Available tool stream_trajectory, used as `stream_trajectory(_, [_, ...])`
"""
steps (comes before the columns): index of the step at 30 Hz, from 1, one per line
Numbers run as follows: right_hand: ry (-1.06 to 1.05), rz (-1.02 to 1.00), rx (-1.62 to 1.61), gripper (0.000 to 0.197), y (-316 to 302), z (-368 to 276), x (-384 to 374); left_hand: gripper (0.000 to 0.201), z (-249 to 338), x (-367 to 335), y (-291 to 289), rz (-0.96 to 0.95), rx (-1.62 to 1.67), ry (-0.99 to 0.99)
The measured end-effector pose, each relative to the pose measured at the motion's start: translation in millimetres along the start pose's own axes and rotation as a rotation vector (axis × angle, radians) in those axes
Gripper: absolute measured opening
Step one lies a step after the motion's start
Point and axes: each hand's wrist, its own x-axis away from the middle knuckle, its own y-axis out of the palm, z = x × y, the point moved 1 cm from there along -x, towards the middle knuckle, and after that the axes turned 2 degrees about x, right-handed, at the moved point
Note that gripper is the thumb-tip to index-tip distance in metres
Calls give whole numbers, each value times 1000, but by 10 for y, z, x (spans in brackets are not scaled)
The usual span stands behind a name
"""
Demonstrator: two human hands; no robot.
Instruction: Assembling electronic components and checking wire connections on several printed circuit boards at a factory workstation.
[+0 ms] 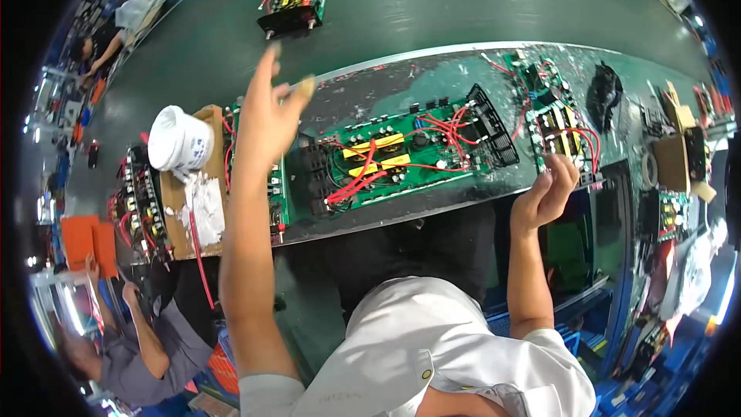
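Note:
My left hand (270, 120) is stretched out over the bench with its index finger and thumb apart. Nothing shows in it, and its fingertips look yellowish. Beyond them, on the far green surface, stands a circuit board with a black end panel (290, 18). My right hand (546, 194) is held at the bench's near edge with curled fingers; whether they hold anything is hidden. Close to it lies another green board with red wires (567, 127). Between my hands rests a large green circuit board (405, 158) with yellow-wrapped parts, red wires and a black slotted end panel (494, 125).
At left, a white tub (179, 139) stands on a cardboard box (176, 220) smeared with white paste. More boards (139, 208) lie beside it. A co-worker (150, 347) sits at lower left. Right of the bench boards are a black crumpled thing (604, 96) and a tape roll (649, 167).

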Motion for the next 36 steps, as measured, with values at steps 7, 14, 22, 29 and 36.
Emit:
stream_trajectory(7, [35,96,-99,44,326,137,287,93,-623,-1883,85,181,217,-552])
stream_trajectory(14, [70,-43,-38,38,303,134,303,30,-1163,-2745,46,193,284,-669])
stream_trajectory(22, [103,-35,-54,31,288,132,307,27,-1247,-2617,-190,316,532,-549])
stream_trajectory(29, [123,-21,-128,27,311,133,259,14,-877,-1862,-931,263,481,-481])
stream_trajectory(36, [172,-3,-235,26,332,160,280,4,-632,-75,-1523,93,548,-355])
